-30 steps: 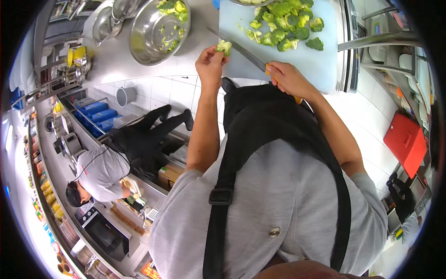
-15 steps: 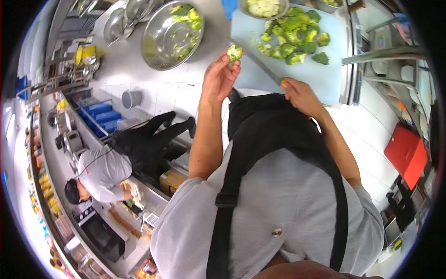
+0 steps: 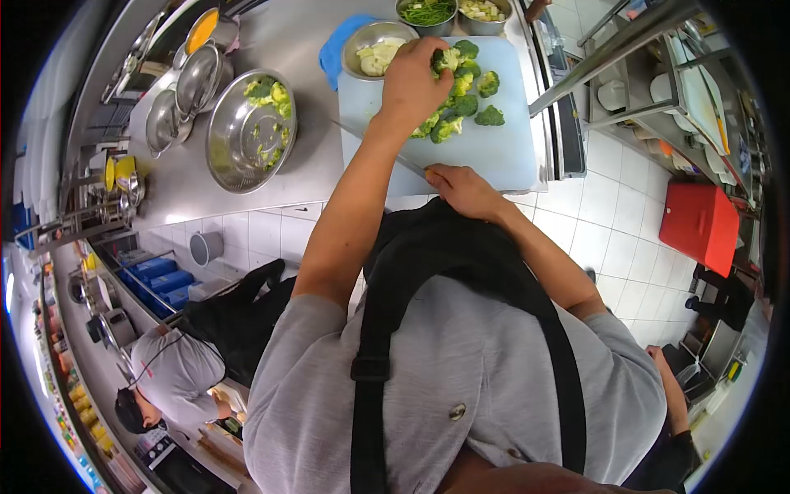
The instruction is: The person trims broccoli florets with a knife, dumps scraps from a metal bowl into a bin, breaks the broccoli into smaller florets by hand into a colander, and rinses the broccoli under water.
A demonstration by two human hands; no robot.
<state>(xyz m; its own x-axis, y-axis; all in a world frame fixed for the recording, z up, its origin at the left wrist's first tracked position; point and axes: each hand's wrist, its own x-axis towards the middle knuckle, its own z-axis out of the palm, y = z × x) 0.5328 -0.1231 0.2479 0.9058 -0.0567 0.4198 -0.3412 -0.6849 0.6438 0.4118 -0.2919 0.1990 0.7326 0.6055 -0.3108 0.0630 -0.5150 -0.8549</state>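
Note:
My left hand [image 3: 414, 81] reaches over the broccoli pile, thumb and fingers closed around a broccoli floret [image 3: 447, 60]. More broccoli florets [image 3: 447, 128] lie beneath and beside it on the pale blue cutting board [image 3: 506, 160]. In my right hand [image 3: 467, 191], at the board's near edge, is the handle of a knife [image 3: 411, 166]. Its blade points left, low over the board, partly hidden by my left forearm. A metal colander [image 3: 226, 160] with some broccoli pieces stands left of the board.
Behind the board are a bowl of pale cut vegetables [image 3: 380, 56], a container of chopped greens [image 3: 426, 11] and a blue cloth [image 3: 333, 53]. Metal pots [image 3: 200, 78] stand at left. A co-worker [image 3: 177, 366] works at another counter. A metal rail [image 3: 609, 62] crosses at right.
My left hand has moved from beside the knife, where it held up a cut floret, to the pile across the board. The view has shifted. The knife stays in my right hand.

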